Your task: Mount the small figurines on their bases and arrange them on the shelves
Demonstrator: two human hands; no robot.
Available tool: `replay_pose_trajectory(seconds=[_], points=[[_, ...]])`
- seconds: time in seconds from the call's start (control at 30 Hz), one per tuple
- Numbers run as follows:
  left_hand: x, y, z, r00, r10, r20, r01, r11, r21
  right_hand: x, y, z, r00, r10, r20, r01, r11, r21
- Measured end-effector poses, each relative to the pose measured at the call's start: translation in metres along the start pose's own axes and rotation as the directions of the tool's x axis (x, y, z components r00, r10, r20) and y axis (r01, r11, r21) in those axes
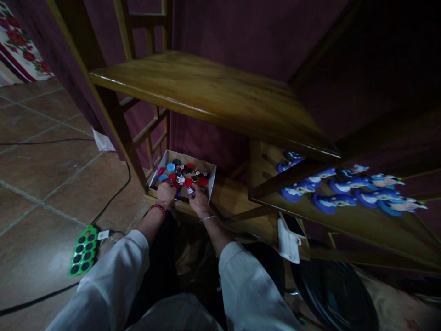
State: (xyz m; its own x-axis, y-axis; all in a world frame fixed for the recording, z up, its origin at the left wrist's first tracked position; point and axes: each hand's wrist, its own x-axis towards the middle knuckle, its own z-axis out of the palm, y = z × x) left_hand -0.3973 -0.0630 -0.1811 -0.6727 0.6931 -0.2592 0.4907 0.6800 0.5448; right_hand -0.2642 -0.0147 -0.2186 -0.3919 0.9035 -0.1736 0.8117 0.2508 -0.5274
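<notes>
From here the wooden shelf point(206, 87) takes up most of the view, running from the upper left to the right edge. Tiled floor point(41, 174) fills the left side. An open box point(212, 181) sits just below the middle of the frame, on the shelf's low board. At the lower left, a green power strip point(83, 250) lies on the tiles. Both hands reach into the box's near side: the left hand point(166, 192) is curled, though I can't tell what it grips; the right hand point(199, 200) has its fingers closed on a small figure point(190, 190). Beyond them, red-based figures point(180, 178) lie jumbled in the box. Blue figures point(299, 189) stand at right.
</notes>
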Motion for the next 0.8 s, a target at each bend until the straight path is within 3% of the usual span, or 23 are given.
replay_pose_trajectory(seconds=[0.2,0.43,0.8], points=[[-0.001,0.001,0.002,0.996,0.082,0.022,-0.083,0.992,0.094,-0.002,-0.004,-0.005,0.997,-0.014,0.072,0.017,0.998,-0.052],[-0.002,0.006,0.006,0.973,0.199,0.117,-0.219,0.958,0.186,-0.004,0.0,0.0,0.997,-0.004,0.071,0.008,0.999,-0.054],[-0.005,0.013,0.008,0.945,0.292,0.148,-0.32,0.92,0.227,-0.011,-0.005,-0.011,0.995,-0.056,0.086,0.06,0.997,-0.051]])
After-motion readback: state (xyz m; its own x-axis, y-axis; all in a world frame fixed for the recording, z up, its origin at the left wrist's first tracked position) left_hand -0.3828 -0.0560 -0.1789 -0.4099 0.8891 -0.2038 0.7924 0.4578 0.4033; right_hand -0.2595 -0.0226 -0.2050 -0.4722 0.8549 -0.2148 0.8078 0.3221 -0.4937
